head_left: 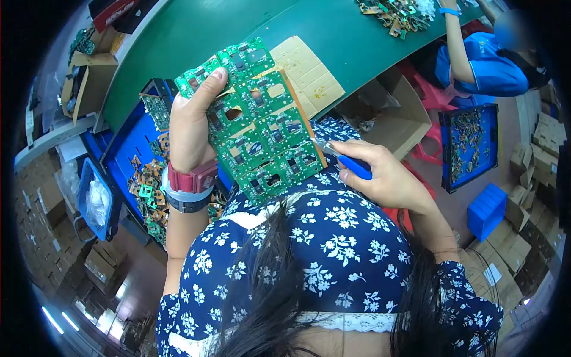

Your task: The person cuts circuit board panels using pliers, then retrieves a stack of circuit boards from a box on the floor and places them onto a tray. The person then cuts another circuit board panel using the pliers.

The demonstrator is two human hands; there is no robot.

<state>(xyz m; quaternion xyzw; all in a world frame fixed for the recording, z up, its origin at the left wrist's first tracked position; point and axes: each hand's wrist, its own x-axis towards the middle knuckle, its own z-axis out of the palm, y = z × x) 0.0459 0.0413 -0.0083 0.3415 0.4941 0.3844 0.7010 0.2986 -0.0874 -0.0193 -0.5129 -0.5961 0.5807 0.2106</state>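
My left hand grips a green circuit board panel by its upper left part, thumb on the face and fingers behind it. The panel is tilted in front of my chest and has several repeated sections with cut-outs. Along its right side runs a narrow orange-brown strip. Closed around blue-handled pliers, my right hand is at the panel's lower right edge. The metal jaws meet the strip's edge; whether they bite on it I cannot tell.
A green table carries a flat cardboard piece and a heap of board pieces. At left, a blue crate holds many small boards. An open carton stands at right, near a blue tray and a co-worker in blue.
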